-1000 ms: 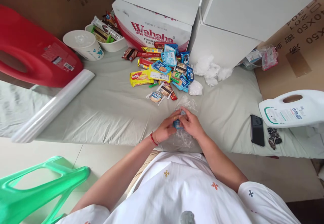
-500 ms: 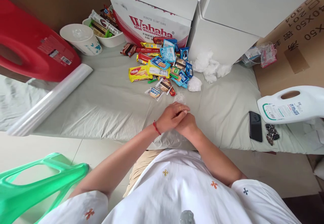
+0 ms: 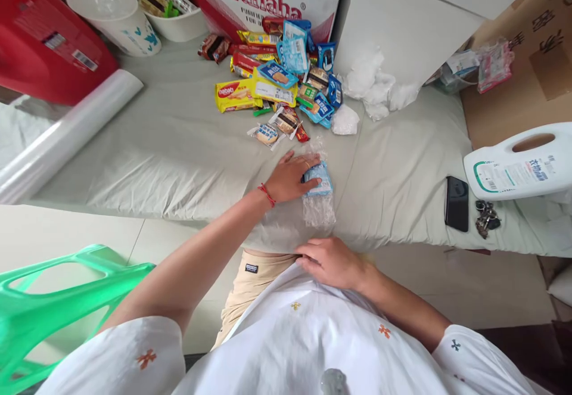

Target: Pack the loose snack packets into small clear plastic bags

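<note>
A light-blue snack packet [image 3: 322, 179] lies on a crinkled clear plastic sleeve [image 3: 319, 209] near the front of the covered surface. My left hand [image 3: 291, 177], with a red string at the wrist, rests on the packet's left side. Its fingers are stretched out and its thumb stands apart from them, across the packet. My right hand [image 3: 335, 261] is lower, by the front edge at my lap, apart from the packet. Its fingers are loosely extended and nothing shows in them. Beyond my left hand is a pile of wrapped snacks [image 3: 272, 88] in yellow, red and blue.
Crumpled white plastic [image 3: 378, 88] sits by the white cabinet [image 3: 402, 19]. A clear film roll [image 3: 75, 133] lies at left beside a red jug [image 3: 49, 37] and a paper cup [image 3: 114, 19]. At right are a white detergent bottle [image 3: 522, 162], a phone [image 3: 456, 203] and keys [image 3: 487, 218].
My hands, overlapped before, have come apart. The right drew back toward my lap, while the left stayed over the plastic. The blue packet now shows. The view has tilted down.
</note>
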`<state>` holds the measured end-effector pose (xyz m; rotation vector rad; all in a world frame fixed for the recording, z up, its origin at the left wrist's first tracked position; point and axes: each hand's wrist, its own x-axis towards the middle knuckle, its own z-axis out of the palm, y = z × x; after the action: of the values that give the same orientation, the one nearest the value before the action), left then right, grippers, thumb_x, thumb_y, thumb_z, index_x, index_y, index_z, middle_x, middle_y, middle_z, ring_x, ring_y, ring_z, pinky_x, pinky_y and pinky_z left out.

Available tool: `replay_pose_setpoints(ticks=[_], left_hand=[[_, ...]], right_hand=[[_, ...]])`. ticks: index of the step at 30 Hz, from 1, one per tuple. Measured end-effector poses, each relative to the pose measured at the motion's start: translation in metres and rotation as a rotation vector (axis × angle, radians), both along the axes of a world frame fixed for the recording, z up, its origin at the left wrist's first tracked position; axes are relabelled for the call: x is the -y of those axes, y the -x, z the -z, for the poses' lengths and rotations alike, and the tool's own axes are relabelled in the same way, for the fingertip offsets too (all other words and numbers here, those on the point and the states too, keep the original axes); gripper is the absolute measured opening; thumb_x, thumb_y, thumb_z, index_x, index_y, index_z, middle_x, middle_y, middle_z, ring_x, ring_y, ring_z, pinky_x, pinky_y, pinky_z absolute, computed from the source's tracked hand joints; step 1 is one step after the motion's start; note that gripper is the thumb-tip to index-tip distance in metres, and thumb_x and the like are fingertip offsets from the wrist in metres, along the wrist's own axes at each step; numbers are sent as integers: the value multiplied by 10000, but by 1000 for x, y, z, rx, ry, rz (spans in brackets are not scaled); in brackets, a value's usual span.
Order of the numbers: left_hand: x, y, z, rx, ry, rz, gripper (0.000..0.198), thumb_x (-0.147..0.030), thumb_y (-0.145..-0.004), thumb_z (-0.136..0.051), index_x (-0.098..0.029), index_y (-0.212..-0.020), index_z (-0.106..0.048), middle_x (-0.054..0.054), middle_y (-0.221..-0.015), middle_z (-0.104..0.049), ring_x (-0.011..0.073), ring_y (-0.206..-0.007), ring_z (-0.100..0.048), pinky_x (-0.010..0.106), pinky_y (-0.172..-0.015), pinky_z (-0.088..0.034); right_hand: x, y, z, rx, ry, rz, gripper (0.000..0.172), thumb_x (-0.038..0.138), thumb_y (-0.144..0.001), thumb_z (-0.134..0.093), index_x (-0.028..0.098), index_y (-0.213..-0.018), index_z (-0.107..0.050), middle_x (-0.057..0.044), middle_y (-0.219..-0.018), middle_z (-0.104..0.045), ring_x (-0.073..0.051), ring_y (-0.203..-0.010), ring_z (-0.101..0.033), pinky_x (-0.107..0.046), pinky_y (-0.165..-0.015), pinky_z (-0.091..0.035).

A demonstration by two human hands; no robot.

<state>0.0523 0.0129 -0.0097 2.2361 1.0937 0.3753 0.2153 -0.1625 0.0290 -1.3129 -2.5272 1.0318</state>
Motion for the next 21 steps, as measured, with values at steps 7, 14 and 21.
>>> replay_pose_setpoints(ticks=[7,14,21], left_hand=[[3,-1,0,-93,-37,46,753,-653,-940,-528,-249,-1572,-460,92,-1686,-403,301,-1564,-360,570,-1315,-48],[2,-3,4,-118,-78,40,745,-651,-956,-499,-253,-1583,-447,101,-1693,-389,293,-1572,-346,577,-1309,-70],[16,-2,3,-112,-84,21,740,-638,-977,-474,-239,-1597,-426,111,-1686,-400,304,-1572,-346,596,-1303,-78]], right_hand=[[-8,-70,0,55,-420,440,343,193,-1045,-445,240,-1226,-732,-104,-1086,-731,-231,-1043,-688,-348,-928,-553],[-55,-73,13,237,-421,143,450,170,-1051,-414,296,-1435,-612,-119,-1475,-559,-254,-1269,-572,-430,-1055,-523],[-66,-60,10,-80,-288,-1,348,337,-1078,-411,237,-1106,-744,-101,-1286,-677,-208,-1164,-620,-351,-1008,-501]])
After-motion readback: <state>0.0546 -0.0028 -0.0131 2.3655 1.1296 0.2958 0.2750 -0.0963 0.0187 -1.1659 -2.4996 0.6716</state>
